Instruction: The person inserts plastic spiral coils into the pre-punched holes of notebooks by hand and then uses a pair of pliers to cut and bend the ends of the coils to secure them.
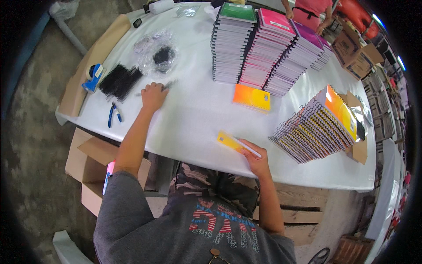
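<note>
Across mid-frame: white-covered table (198, 127) | upper centre: tall notebook stacks (266, 53) | right: stack of yellow spiral notebooks (316, 130) | upper left: pile of black coils (118, 83) | just below centre: yellow booklet (228, 140), pale-edged, pinched in right hand (256, 159), partly hidden by its fingers | left of centre: left hand (154, 97) over blurred dark coil (171, 83), grip cannot be told

Ten o'clock: dark coil (171, 83) blurred and partly hidden by the left hand (154, 96); grip not determinable. Four o'clock: right hand (256, 162) covers part of a yellow booklet (229, 140); cover print too small to read. Eleven o'clock: contents of clear plastic (147, 49) obscured by folds. One o'clock: co-worker (311, 8) cut off by upper edge.
</note>
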Motion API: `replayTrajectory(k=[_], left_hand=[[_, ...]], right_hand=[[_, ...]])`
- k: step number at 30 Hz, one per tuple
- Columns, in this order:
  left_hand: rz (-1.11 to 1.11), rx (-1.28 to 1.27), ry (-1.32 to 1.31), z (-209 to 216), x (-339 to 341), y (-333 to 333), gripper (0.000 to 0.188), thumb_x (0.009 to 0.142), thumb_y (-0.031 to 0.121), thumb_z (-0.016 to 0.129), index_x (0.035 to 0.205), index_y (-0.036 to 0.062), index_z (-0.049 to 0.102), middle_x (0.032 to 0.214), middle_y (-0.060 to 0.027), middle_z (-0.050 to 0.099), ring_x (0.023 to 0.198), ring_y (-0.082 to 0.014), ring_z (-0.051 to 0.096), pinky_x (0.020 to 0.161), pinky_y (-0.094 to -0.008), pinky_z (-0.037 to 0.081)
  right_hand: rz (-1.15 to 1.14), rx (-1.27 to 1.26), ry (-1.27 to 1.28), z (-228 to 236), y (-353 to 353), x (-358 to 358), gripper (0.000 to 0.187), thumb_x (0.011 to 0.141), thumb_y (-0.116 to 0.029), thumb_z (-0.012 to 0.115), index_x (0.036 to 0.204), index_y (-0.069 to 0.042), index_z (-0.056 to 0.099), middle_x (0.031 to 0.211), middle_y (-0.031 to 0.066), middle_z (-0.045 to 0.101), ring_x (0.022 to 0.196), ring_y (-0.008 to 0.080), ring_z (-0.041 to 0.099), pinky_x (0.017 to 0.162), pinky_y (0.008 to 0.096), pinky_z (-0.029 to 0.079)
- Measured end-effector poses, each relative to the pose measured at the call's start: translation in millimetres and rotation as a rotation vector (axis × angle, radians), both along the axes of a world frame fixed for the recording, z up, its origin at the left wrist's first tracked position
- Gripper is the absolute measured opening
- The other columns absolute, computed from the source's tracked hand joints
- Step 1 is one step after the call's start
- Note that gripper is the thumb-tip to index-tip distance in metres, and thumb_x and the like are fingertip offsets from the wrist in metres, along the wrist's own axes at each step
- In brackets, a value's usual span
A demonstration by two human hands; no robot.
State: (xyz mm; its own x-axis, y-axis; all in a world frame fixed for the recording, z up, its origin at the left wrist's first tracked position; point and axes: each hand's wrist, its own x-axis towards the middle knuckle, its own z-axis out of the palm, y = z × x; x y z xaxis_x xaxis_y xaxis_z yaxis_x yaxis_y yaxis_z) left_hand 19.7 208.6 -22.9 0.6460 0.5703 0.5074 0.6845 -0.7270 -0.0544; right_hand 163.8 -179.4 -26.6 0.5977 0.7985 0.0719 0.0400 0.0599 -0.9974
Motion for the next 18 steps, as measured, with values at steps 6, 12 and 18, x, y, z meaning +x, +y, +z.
replayTrajectory(k=[6, 12, 18], left_hand=[[0.088, -0.290, 0.069, 40.4, -4.3, 8.8, 0.030, 0.081, 0.038, 0.058, 0.099, 0.0151, 0.065, 0.089, -0.0082, 0.066, 0.083, -0.0273, 0.062, 0.073, -0.0386, 0.046], [-0.257, -0.503, -0.244, 57.9, 7.4, -26.6, 0.026, 0.090, 0.021, 0.043, 0.101, 0.0028, 0.058, 0.099, -0.0185, 0.061, 0.093, -0.0350, 0.057, 0.078, -0.0402, 0.045], [-0.630, -1.200, 0.089, 58.0, 15.3, -161.6, 0.032, 0.095, 0.028, 0.040, 0.089, 0.0008, 0.056, 0.077, -0.0078, 0.054, 0.072, -0.0168, 0.049, 0.068, -0.0289, 0.041]], right_hand=[[0.000, -0.012, -0.116, -2.5, -3.2, 4.1, 0.025, 0.084, -0.003, 0.057, 0.109, 0.001, 0.061, 0.099, 0.0093, 0.066, 0.085, 0.0119, 0.060, 0.078, 0.0245, 0.047], [-0.023, -0.001, -0.104, -4.3, -2.4, 4.1, 0.026, 0.085, -0.004, 0.057, 0.110, 0.002, 0.060, 0.099, 0.0094, 0.065, 0.085, 0.0115, 0.059, 0.078, 0.0246, 0.047], [-0.019, -0.014, -0.057, -3.7, -2.5, 4.2, 0.027, 0.084, -0.002, 0.057, 0.111, 0.003, 0.059, 0.101, 0.0092, 0.064, 0.089, 0.0116, 0.057, 0.082, 0.0245, 0.046]])
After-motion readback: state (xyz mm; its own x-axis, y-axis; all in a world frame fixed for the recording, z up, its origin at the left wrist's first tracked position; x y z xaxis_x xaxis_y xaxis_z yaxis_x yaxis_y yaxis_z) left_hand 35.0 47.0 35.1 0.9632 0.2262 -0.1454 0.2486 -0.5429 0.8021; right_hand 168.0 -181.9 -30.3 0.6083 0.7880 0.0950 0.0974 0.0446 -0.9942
